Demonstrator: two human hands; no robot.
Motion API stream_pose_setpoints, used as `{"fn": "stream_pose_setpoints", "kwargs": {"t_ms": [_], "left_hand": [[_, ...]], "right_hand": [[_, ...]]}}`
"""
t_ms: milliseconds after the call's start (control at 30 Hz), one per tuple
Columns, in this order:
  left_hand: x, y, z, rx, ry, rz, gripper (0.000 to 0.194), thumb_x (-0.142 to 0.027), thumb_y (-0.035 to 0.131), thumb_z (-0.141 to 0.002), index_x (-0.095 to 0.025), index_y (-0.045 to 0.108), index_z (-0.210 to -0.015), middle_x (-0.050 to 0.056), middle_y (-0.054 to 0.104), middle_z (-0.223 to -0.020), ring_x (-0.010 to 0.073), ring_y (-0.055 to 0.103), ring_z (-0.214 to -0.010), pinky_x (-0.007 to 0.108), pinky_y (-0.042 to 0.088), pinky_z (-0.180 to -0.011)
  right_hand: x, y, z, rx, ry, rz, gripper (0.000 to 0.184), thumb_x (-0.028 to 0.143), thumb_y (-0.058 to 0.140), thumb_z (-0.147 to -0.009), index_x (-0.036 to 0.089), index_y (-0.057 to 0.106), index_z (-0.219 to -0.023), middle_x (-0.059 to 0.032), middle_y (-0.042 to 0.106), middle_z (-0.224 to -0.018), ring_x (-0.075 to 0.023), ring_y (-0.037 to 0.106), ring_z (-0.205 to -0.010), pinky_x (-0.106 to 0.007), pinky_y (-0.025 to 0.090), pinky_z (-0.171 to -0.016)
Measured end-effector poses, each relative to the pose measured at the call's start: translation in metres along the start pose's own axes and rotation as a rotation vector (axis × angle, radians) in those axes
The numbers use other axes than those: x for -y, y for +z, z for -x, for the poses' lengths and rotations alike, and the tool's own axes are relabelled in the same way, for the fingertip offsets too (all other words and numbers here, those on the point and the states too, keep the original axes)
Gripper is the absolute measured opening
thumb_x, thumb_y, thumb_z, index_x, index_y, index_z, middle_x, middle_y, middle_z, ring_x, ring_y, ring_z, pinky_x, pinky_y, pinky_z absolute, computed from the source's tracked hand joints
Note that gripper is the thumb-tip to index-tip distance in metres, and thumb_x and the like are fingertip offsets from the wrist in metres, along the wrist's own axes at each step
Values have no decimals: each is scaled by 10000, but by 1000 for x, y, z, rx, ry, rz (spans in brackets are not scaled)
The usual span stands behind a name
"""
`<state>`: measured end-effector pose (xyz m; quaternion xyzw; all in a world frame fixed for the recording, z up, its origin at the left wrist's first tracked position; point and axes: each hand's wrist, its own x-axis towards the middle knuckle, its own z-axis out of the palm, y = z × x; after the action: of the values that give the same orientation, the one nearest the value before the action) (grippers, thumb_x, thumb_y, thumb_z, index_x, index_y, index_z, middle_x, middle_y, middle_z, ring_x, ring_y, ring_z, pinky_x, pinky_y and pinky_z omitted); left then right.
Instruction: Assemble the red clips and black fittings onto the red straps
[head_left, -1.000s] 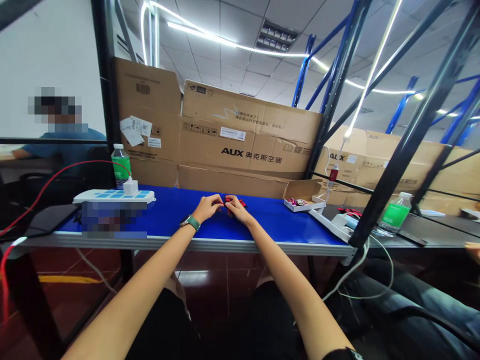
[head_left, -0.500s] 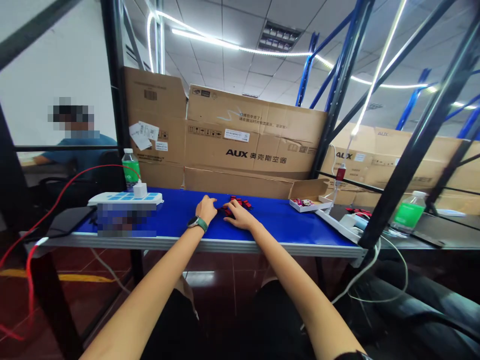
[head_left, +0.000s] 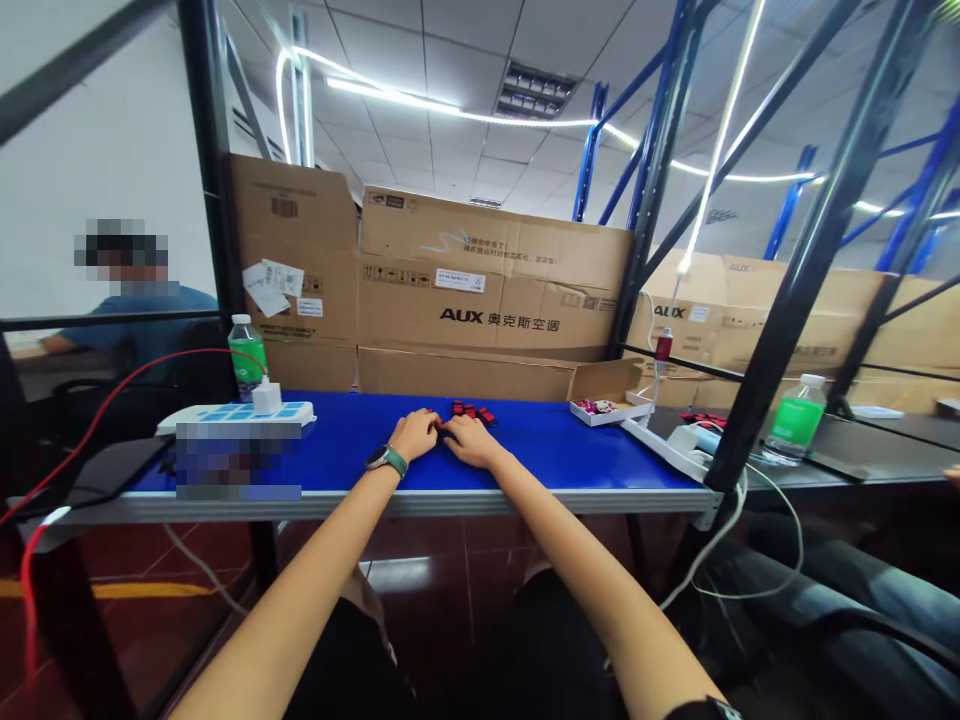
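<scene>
My left hand [head_left: 415, 434], with a green-banded watch on its wrist, rests low over the blue tabletop [head_left: 352, 455]. Its fingers are curled inward. Beside it, my right hand [head_left: 471, 441] has its fingers bent, the tips meeting those of the left. Whatever lies between the fingertips is too small and covered to make out. Just beyond the right hand lie several small red and black pieces [head_left: 471, 411] in a loose group.
A white power strip [head_left: 240, 414] and a green-labelled bottle [head_left: 248, 356] stand at left; an open small box [head_left: 609, 409] sits at right. Large cardboard panels [head_left: 495, 280] wall the back. Black posts frame the table. A person sits beyond, far left.
My right hand has drawn back from the red and black pieces towards my left hand, and their fingertips now meet. More of the pieces shows. The camera view has shifted slightly.
</scene>
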<state>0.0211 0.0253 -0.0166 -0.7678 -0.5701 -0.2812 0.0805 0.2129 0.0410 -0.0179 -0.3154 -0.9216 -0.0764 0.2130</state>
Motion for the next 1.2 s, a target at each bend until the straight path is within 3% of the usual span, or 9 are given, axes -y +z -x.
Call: {"fn": "stream_pose_setpoints", "kwargs": {"t_ms": [133, 267, 367, 500, 567, 667, 867, 1067, 1200], "left_hand": [[-2, 4, 3, 113, -17, -63, 366, -313, 449, -942, -278, 644, -1249, 97, 612, -1379, 326, 537, -1257, 565, 410, -1002], [-3, 4, 0, 196, -49, -17, 474, -401, 402, -972, -321, 505, -1427, 96, 518, -1503, 343, 465, -1358, 649, 331, -1047], [4, -3, -8, 259, -79, 18, 576, -433, 343, -991, -315, 322, -1554, 111, 294, -1639, 337, 379, -1442, 642, 313, -1082], [31, -16, -12, 318, -50, -62, 683, -579, 392, -951, -278, 334, -1561, 141, 267, -1643, 354, 313, -1481, 638, 276, -1122], [47, -19, -9, 334, -106, -107, 726, -709, 386, -906, -337, 402, -1529, 113, 268, -1645, 401, 279, -1488, 715, 220, -1108], [60, -16, -2, 368, -161, -100, 731, -782, 328, -884, -420, 404, -1514, 65, 293, -1637, 438, 246, -1492, 783, 177, -1077], [62, -11, 1, 390, -197, -98, 731, -795, 284, -886, -448, 364, -1523, 35, 256, -1647, 413, 224, -1507, 787, 128, -1093], [65, -10, 0, 358, -188, -78, 718, -776, 319, -886, -427, 413, -1507, 49, 316, -1628, 417, 269, -1489, 763, 180, -1092], [64, -12, 3, 293, -157, -71, 666, -725, 353, -906, -383, 506, -1457, 85, 418, -1579, 397, 373, -1435, 682, 292, -1081]], "right_hand": [[3, -5, -1, -23, 96, -4, 339, 286, 449, -1007, 247, 563, -1323, -114, 616, -1301, -266, 497, -1261, -498, 354, -1056], [-23, -19, -2, -106, 524, 7, 444, 230, 425, -965, 223, 510, -1401, -192, 536, -1404, -332, 470, -1309, -575, 386, -1028], [-59, -34, 9, 87, 751, -27, 524, 308, 427, -964, 263, 446, -1486, -160, 389, -1562, -368, 364, -1425, -676, 295, -1085], [-99, -43, 39, 213, 817, 13, 648, 565, 367, -982, 317, 295, -1576, -68, 176, -1676, -335, 98, -1544, -692, 81, -1166], [-107, -42, 54, 266, 843, 8, 735, 716, 310, -946, 340, 290, -1577, -60, 163, -1679, -341, 83, -1545, -695, 36, -1164], [-108, -38, 66, 300, 869, -8, 797, 800, 246, -912, 363, 280, -1577, -64, 166, -1679, -347, 111, -1540, -690, 32, -1161], [-107, -35, 63, 286, 873, 11, 781, 795, 245, -915, 375, 287, -1573, -60, 178, -1676, -341, 131, -1537, -681, 48, -1162], [-102, -35, 65, 281, 866, 32, 724, 734, 253, -951, 352, 327, -1561, -96, 229, -1658, -364, 190, -1513, -700, 104, -1137], [-84, -43, 59, 84, 730, 206, 552, 468, 410, -993, 193, 472, -1467, -215, 404, -1532, -390, 360, -1405, -655, 147, -1141]]}}
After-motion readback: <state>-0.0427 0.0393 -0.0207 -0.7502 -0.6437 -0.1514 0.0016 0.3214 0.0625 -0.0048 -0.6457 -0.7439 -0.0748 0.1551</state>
